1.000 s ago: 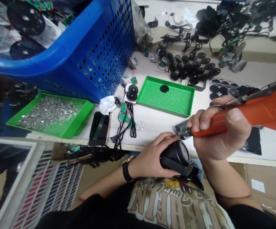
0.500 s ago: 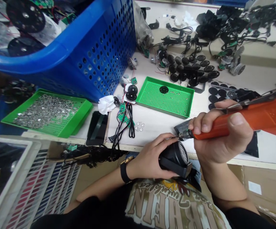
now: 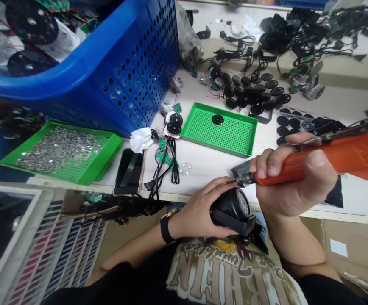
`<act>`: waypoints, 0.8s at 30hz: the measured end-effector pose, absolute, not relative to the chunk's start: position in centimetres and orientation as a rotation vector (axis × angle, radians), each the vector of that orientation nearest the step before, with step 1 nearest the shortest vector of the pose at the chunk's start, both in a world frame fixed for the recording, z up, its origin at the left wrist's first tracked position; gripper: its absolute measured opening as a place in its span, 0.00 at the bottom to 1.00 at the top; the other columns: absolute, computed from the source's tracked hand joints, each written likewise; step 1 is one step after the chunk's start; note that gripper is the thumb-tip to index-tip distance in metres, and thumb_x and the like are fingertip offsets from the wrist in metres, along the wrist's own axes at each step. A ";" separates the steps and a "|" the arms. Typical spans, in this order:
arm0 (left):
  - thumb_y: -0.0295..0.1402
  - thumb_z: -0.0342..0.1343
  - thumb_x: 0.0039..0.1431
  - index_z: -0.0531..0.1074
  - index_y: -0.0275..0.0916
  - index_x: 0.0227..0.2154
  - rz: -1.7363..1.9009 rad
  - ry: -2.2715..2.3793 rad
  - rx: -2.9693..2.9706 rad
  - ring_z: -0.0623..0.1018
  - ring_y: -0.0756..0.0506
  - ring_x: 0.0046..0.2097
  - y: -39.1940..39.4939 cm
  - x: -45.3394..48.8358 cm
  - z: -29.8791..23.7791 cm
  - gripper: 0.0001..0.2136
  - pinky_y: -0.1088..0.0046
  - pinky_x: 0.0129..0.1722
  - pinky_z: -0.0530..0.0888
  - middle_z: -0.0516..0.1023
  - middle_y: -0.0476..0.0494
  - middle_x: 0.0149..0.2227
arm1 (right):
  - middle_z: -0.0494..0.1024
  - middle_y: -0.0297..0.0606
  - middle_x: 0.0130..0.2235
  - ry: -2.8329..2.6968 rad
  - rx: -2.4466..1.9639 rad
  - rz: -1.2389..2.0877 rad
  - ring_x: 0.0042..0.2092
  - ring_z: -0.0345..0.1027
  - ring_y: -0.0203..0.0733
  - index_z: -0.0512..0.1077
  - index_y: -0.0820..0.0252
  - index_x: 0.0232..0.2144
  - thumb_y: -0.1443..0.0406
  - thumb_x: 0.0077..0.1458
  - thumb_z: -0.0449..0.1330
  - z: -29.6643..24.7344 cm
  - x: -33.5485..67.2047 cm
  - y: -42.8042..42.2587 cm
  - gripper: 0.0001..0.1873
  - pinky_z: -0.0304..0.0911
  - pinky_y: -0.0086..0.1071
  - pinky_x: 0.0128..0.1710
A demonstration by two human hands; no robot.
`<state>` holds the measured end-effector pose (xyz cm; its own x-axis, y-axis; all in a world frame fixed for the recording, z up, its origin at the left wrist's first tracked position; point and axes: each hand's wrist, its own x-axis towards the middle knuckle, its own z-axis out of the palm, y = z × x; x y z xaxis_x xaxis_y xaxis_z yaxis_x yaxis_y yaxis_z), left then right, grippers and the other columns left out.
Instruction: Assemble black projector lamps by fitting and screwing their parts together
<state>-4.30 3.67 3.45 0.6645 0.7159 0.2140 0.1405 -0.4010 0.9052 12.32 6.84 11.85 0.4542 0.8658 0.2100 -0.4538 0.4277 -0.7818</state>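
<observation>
My left hand is wrapped round a black round lamp with a bracket, held near my body below the table edge. The lamp's front, with small lenses, faces right. In my right hand is an orange electric screwdriver, pointing left. Its metal tip meets the fingertips of my left hand just above the lamp; whether a screw sits there is too small to tell. Behind the tip, a dark flat piece lies on the table. Four-sided green tray beyond it holds a black disc and a few screws.
A large blue basket with lamp parts stands at the left. Near it are a green tray of small metal pieces, a phone and wired circuit boards. Black discs and cables lie farther back.
The screwdriver and my right hand have shifted very slightly left, with the tip closer to my left fingertips. The lamp stays in nearly the same place.
</observation>
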 end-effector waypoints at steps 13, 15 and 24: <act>0.41 0.75 0.48 0.70 0.40 0.51 0.746 0.924 0.689 0.82 0.42 0.46 4.4 -3.2 2.9 0.29 0.60 0.48 0.80 0.81 0.42 0.48 | 0.65 0.26 0.18 -0.526 -0.626 0.648 0.19 0.62 0.30 0.76 0.58 0.33 0.53 0.69 0.40 14.3 17.5 7.8 0.29 0.63 0.27 0.23; 0.40 0.75 0.47 0.69 0.40 0.49 0.739 0.910 0.500 0.81 0.46 0.37 4.3 -2.6 3.1 0.29 0.68 0.37 0.79 0.80 0.45 0.42 | 0.66 0.28 0.19 -0.582 -0.607 0.702 0.20 0.64 0.31 0.77 0.58 0.35 0.55 0.70 0.31 14.4 17.4 6.8 0.36 0.65 0.28 0.26; 0.33 0.76 0.47 0.70 0.41 0.52 0.840 0.961 0.466 0.78 0.42 0.51 3.4 -0.8 4.5 0.30 0.63 0.51 0.75 0.78 0.45 0.49 | 0.65 0.25 0.18 -0.808 -0.703 0.748 0.18 0.60 0.35 0.77 0.51 0.38 0.53 0.60 0.60 12.4 14.1 5.7 0.11 0.65 0.34 0.21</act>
<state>-0.76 3.37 4.47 0.3031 0.7958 -0.5243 -0.4127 0.6055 0.6805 14.12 5.68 12.35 0.4752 0.7985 0.3697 -0.3062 0.5439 -0.7813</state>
